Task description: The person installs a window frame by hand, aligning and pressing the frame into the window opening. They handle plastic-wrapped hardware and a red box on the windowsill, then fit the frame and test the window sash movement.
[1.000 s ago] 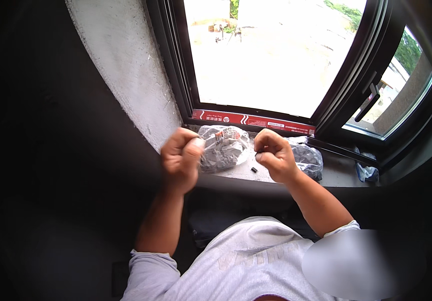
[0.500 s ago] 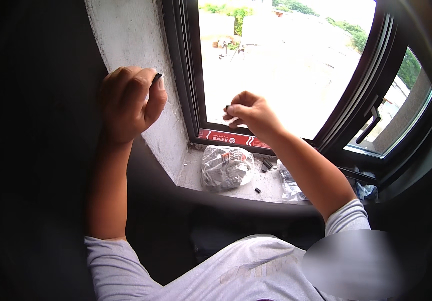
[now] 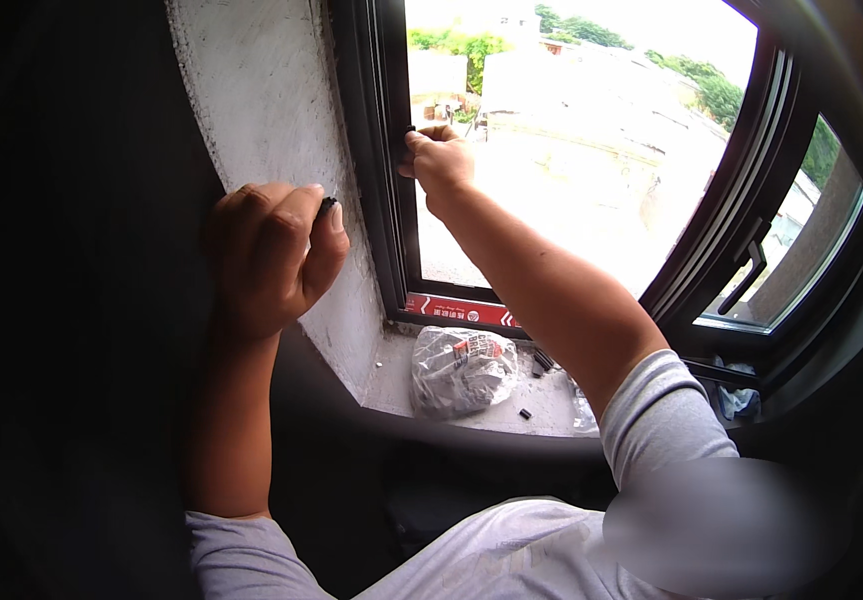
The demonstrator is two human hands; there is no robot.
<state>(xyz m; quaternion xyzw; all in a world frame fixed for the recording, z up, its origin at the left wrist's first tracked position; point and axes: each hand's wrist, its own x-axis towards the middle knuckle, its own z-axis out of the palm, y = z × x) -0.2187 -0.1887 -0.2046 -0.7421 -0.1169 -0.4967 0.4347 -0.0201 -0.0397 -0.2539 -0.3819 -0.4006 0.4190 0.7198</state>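
Between thumb and fingertips my left hand (image 3: 276, 250) pinches a small black piece (image 3: 327, 206), in front of the pale rough wall beside the window. My right hand (image 3: 439, 162) reaches out to the left upright of the dark window frame (image 3: 371, 150). Its thumb and finger close on another small black piece (image 3: 410, 129), held at the frame's inner edge. Whether that piece touches the frame I cannot tell. Below, on the sill (image 3: 491, 424), lie a few similar short black pieces (image 3: 525, 413).
A crumpled clear plastic bag (image 3: 463, 372) with printing sits on the sill. Red and white tape (image 3: 461, 309) runs along the bottom of the frame. On the right, a window sash carries a black handle (image 3: 748, 268). Bluish plastic (image 3: 739, 402) lies in the right corner.
My right hand has moved left and up from mid-window to the left frame upright. My left hand sits slightly lower in view, still pinching its piece. The whole view has shifted a little.
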